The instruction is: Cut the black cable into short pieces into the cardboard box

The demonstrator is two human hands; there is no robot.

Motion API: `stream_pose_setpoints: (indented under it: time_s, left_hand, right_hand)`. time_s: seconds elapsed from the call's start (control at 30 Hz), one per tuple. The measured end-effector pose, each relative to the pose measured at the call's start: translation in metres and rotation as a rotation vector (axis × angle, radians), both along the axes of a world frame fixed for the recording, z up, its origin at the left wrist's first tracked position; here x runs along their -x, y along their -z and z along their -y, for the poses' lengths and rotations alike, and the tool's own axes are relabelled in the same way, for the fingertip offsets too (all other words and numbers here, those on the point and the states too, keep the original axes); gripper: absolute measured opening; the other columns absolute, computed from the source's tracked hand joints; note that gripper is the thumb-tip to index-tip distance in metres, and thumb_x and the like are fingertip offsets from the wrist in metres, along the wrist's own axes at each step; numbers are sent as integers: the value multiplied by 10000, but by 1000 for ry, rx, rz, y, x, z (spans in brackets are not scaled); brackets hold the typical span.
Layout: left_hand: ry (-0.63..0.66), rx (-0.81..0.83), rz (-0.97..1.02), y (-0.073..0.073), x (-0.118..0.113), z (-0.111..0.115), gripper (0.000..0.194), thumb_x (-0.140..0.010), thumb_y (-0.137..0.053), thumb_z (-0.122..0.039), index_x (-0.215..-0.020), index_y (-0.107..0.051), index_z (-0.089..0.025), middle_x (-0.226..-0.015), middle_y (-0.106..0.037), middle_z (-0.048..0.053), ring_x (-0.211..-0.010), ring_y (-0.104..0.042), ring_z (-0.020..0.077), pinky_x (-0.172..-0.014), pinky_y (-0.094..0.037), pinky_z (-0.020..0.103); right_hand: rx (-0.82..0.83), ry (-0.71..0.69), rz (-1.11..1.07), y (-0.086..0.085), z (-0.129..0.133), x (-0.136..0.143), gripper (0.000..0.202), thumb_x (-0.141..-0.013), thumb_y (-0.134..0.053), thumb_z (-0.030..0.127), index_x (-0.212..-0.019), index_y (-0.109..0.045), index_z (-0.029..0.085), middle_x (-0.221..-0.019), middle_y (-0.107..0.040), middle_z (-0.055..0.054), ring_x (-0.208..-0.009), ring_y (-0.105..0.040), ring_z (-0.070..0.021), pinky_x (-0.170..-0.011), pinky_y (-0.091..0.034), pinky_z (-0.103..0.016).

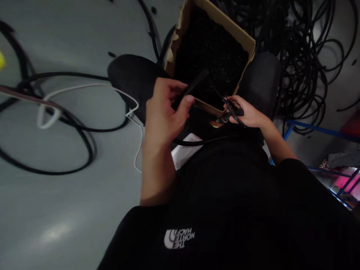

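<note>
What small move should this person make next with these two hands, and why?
Probably bring the dark tool in the right hand closer to the black piece in the left hand. Both are held up by the box, and the tool points towards the piece with a gap between them. Exactly what the tool is, I can't tell.

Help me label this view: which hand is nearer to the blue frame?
Right. The right hand is left of the blue frame in the picture, with a gap between; the left hand is farther left.
</note>
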State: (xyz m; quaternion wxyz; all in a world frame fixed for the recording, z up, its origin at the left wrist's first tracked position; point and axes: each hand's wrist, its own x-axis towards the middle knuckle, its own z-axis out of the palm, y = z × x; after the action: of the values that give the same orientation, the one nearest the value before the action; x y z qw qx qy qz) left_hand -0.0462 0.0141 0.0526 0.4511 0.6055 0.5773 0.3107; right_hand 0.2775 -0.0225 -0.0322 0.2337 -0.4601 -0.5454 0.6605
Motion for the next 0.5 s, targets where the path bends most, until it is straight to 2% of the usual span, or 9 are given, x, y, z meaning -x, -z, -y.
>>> stream_pose_setpoints:
  time_s: [0.1,0.2,0.3,0.4,0.5]
  left_hand:
    - [-32,-85,-78,9,-11,7,537,-1152,-745,-787,-1328,-753,-280,-1146,-860,35,-761,-747,192,-705,-619,412]
    - [41,-95,-145,12,-16,8,381,-1179,-742,-661,-1318,-785,-309,-1222,-886,56,-1033,-863,285,-923,-689,458]
    - [148,-56,-208,17,-14,7,250,-1191,-739,-527,-1318,-799,-321,-1337,-893,78,-1287,-863,347,-1118,-684,478]
    - [178,-33,-283,22,-15,6,205,-1189,-733,-442,-1338,-808,-324,-1397,-883,86,-1349,-842,359,-1158,-681,479]
    - [205,-39,-350,25,-21,6,207,-1187,-725,-397,-1362,-817,-334,-1372,-873,85,-1350,-831,361,-1112,-699,466]
  right_hand:
    - [24,-24,-14,3,4,8,974,-936,-1022,670,-1682,-581,225,-1662,-696,-229,-1562,-699,-400,-1409,-567,-706]
    - [35,-26,-64,9,6,14,986,-954,-993,751,-1677,-574,230,-1645,-700,-223,-1558,-701,-392,-1399,-577,-675]
    - [56,-19,-128,17,7,17,1056,-939,-952,890,-1672,-559,239,-1645,-701,-222,-1558,-708,-381,-1389,-592,-629]
    - [78,-6,-157,23,5,18,1072,-941,-894,972,-1656,-566,244,-1627,-717,-217,-1532,-724,-371,-1342,-636,-603]
    - [100,18,-109,25,2,19,1041,-971,-824,1012,-1619,-607,226,-1580,-740,-209,-1480,-745,-370,-1304,-667,-609]
